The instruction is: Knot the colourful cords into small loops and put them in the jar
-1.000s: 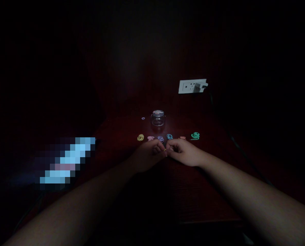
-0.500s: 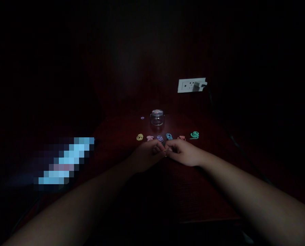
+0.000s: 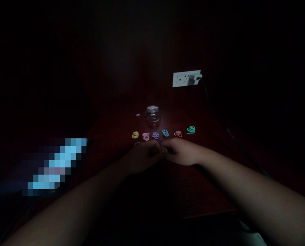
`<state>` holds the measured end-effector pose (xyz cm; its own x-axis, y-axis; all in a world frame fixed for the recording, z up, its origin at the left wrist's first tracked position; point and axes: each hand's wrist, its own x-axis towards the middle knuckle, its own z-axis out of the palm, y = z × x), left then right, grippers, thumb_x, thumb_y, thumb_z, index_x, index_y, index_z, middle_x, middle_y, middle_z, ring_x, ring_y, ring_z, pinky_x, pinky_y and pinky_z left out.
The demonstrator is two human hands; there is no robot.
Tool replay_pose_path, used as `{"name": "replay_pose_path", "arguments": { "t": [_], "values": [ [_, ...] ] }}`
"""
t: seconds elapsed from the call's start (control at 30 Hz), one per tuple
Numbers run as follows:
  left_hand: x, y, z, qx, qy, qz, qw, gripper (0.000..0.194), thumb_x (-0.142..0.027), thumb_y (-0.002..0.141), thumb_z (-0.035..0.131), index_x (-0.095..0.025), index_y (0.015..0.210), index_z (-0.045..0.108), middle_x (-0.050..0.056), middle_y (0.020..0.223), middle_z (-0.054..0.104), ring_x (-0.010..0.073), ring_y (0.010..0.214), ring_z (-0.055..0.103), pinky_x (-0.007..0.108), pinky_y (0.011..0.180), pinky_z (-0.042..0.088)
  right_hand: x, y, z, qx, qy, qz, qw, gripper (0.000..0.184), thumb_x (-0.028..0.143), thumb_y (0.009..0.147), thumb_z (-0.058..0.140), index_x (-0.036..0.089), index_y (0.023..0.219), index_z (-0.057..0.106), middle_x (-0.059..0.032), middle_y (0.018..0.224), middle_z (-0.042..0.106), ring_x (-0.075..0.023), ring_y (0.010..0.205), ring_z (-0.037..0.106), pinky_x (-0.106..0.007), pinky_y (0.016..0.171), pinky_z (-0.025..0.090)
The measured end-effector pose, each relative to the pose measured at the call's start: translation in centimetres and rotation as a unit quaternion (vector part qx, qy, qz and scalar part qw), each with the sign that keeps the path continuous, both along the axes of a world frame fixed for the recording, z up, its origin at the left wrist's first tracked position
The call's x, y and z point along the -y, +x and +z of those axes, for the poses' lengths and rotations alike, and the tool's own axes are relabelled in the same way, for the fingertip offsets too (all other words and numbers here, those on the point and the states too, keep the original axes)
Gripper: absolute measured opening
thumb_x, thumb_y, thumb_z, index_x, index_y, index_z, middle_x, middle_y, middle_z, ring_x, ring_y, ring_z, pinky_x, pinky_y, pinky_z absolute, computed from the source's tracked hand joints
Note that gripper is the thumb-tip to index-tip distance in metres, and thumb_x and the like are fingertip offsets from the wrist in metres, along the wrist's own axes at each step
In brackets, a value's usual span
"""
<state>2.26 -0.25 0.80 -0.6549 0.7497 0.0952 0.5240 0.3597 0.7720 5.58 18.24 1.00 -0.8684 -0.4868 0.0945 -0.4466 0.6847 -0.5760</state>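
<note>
My left hand (image 3: 143,155) and my right hand (image 3: 182,152) meet fingertip to fingertip low over the dark red table. Both are closed in a pinch, and a small hair tie (image 3: 163,152) shows only faintly between them. Just beyond them runs a row of little heaps of hair ties: yellow (image 3: 135,135), pink (image 3: 146,136), purple (image 3: 155,135), blue (image 3: 165,133), orange (image 3: 178,134) and green (image 3: 190,130). Part of a bluish ring (image 3: 137,144) peeks out behind my left hand.
Behind the row stands a lidded clear jar (image 3: 153,115), with a single purple ring (image 3: 138,115) to its left. A lit, pixelated screen (image 3: 57,164) lies at left. On the wall is a socket plate (image 3: 182,79) with a plug; a cable (image 3: 234,137) runs down the right side.
The view has shifted slightly, so the table things sit a little further left and higher. My hands stay together; the yellowish hair tie between the fingertips is harder to see now.
</note>
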Motion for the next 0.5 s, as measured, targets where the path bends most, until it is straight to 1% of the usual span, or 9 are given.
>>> {"name": "replay_pose_path", "arguments": {
  "t": [0.2, 0.3, 0.5],
  "values": [
    [0.14, -0.15, -0.02, -0.009, -0.016, -0.010, 1.000, 0.013, -0.029, 0.079, 0.052, -0.018, 0.085, 0.054, 0.000, 0.079, 0.060, 0.0103, 0.065, 0.051, 0.022, 0.059, 0.040, 0.02, 0.08, 0.23, 0.000, 0.024, -0.009, 1.000, 0.007, 0.020, 0.074, 0.051, 0.016, 0.070, 0.054, 0.0016, 0.062, 0.052, -0.0072, 0.053, 0.040, -0.021, 0.049, 0.025],
    [0.16, -0.18, -0.01, -0.011, -0.022, -0.010, 1.000, 0.012, -0.029, 0.079, 0.052, -0.018, 0.084, 0.053, 0.000, 0.079, 0.060, 0.0105, 0.066, 0.052, 0.022, 0.059, 0.040, 0.04, 0.08, 0.23, -0.006, 0.024, -0.008, 1.000, 0.008, 0.022, 0.075, 0.050, 0.016, 0.071, 0.055, 0.0011, 0.063, 0.053, -0.0075, 0.053, 0.041, -0.021, 0.048, 0.025],
    [0.15, -0.19, -0.07, -0.013, -0.024, -0.005, 1.000, 0.011, -0.028, 0.078, 0.052, -0.018, 0.083, 0.053, 0.000, 0.077, 0.059, 0.0113, 0.065, 0.052, 0.023, 0.058, 0.040, 0.03, 0.03, 0.09, 0.008, 0.014, -0.005, 1.000, 0.007, 0.020, 0.074, 0.050, 0.016, 0.071, 0.056, 0.0008, 0.064, 0.054, -0.0077, 0.055, 0.042, -0.022, 0.049, 0.027]
  ]
}}
